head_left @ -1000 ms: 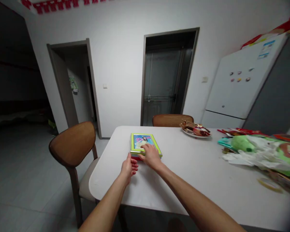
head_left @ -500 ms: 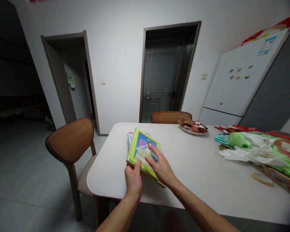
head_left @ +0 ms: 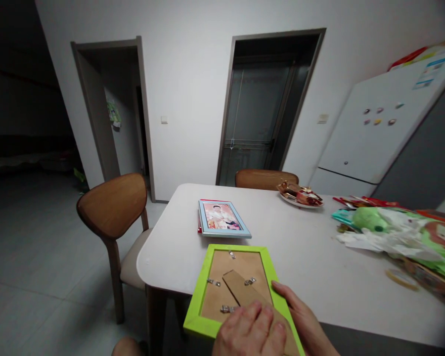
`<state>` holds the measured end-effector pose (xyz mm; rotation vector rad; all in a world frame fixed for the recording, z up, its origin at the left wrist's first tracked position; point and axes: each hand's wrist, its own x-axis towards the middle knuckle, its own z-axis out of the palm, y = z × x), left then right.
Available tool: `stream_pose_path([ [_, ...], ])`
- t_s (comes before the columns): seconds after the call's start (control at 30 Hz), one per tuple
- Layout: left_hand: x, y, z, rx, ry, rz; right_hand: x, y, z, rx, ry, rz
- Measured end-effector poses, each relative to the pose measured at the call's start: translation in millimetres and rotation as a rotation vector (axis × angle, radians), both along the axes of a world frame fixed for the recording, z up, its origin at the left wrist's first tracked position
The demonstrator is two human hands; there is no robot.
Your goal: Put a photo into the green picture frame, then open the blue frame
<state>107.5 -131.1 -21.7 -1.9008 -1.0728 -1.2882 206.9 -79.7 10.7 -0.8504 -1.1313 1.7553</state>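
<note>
A lime-green picture frame (head_left: 198, 309) is tilted back-side up near the table's front edge. Its brown backing board (head_left: 222, 262) carries several small metal clips and a brown stand leg (head_left: 241, 289). My left hand (head_left: 250, 331) lies over the lower part of the back, fingers curled on the stand leg. At the right edge, my right hand (head_left: 300, 314) grips the frame, its other fingers hidden underneath. Just beyond lies a light-blue picture frame (head_left: 222, 217) with a photo facing up, resting on something red-edged.
The white table (head_left: 292, 247) has a plate of wrapped items (head_left: 300, 194) at the back and a pile of bags and tissue (head_left: 385, 227) on the right, with a tape roll (head_left: 402, 279) nearby. Wooden chairs stand at the left (head_left: 114, 210) and far side (head_left: 267, 179).
The green frame has been turned from picture side to back side and brought nearer to me. My right hand has moved to its right edge, my left onto its back. The light-blue frame is now uncovered.
</note>
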Motion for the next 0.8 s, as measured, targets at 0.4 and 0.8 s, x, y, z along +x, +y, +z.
stream_pose_path([
  [0.4, -10.5, 35.9, -44.2, -0.064, 0.169, 0.174, -0.3, 91.9, -41.9, 0.724, -1.131, -0.152],
  [0.8, -6.2, 50.1, -53.7, -0.134, 0.115, 0.168, -71.4, 172.6, -11.8, 1.196, -1.411, -0.265],
])
